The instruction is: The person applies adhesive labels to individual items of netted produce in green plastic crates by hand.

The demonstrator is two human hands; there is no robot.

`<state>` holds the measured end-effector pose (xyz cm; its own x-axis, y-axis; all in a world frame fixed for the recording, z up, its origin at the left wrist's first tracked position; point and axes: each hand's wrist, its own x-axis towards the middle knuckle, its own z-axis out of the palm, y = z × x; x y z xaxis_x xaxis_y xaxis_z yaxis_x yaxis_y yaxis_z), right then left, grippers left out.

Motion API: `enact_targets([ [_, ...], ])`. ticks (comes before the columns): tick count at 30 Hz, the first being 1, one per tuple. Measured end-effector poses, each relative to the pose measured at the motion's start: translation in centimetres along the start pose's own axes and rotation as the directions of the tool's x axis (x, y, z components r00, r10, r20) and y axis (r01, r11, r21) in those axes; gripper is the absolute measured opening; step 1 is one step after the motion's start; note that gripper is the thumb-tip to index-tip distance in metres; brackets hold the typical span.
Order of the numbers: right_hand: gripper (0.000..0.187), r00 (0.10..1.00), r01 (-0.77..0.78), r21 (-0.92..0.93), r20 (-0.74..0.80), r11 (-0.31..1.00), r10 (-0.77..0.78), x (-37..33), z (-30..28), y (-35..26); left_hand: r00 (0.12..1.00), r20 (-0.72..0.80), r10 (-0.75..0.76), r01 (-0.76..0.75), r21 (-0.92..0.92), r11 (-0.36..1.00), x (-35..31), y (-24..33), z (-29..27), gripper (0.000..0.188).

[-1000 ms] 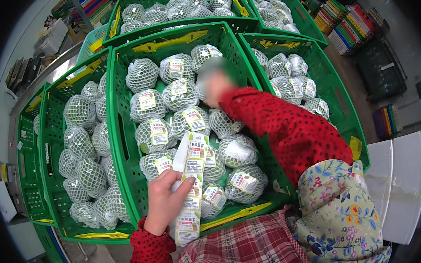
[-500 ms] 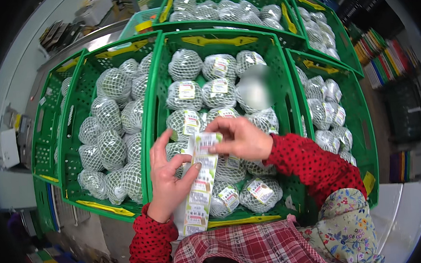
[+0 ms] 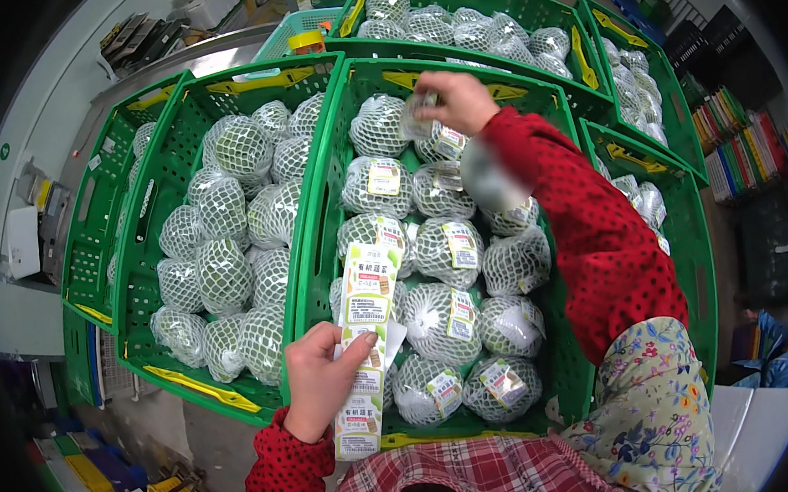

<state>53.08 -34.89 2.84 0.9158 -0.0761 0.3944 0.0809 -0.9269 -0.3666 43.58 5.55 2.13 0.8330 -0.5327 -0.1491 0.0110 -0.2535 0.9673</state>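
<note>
My left hand [image 3: 324, 379] pinches a long strip of printed stickers [image 3: 369, 289] between thumb and fingers, over the near left part of the middle green crate [image 3: 321, 242]. My right hand [image 3: 459, 102] is stretched to the far end of that crate, its fingers closed on a small sticker [image 3: 419, 114], partly blurred. It is beside a round, net-wrapped vegetable [image 3: 377, 126] in the far row. Rows of such vegetables in white foam nets and clear film fill the crate. Several carry a sticker on top, such as the near wrapped vegetable [image 3: 502, 394].
To the left, a green crate [image 3: 183, 82] holds more net-wrapped vegetables without visible stickers. Other filled crates stand at the far side [image 3: 481, 52] and the right [image 3: 687, 253]. A yellow-lidded tub [image 3: 307, 42] is beyond. Another person [image 3: 776, 352] is at the lower right.
My right hand has left the sticker strip and moved to the crate's far end, now with a sticker in its fingers. My left hand has lowered slightly, still gripping the strip.
</note>
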Motion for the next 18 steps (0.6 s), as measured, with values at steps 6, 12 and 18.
enact_targets([
  [6,0.038,0.971,0.131,-0.261,0.228,0.956,-0.07,1.7,9.0,1.3,0.994,0.056,0.089,-0.099,0.21,0.973,0.5,1.0,-0.5,0.012],
  [12,0.044,0.997,0.062,-0.59,0.069,0.805,-0.026,1.7,11.4,0.7,0.997,-0.014,0.07,-0.068,0.139,0.988,0.4,0.0,-0.2,0.018],
  [18,0.01,0.976,0.218,-0.377,0.083,0.9,-0.201,1.6,14.5,2.9,0.981,-0.01,0.192,-0.189,0.126,0.974,1.2,0.7,-0.4,0.023],
])
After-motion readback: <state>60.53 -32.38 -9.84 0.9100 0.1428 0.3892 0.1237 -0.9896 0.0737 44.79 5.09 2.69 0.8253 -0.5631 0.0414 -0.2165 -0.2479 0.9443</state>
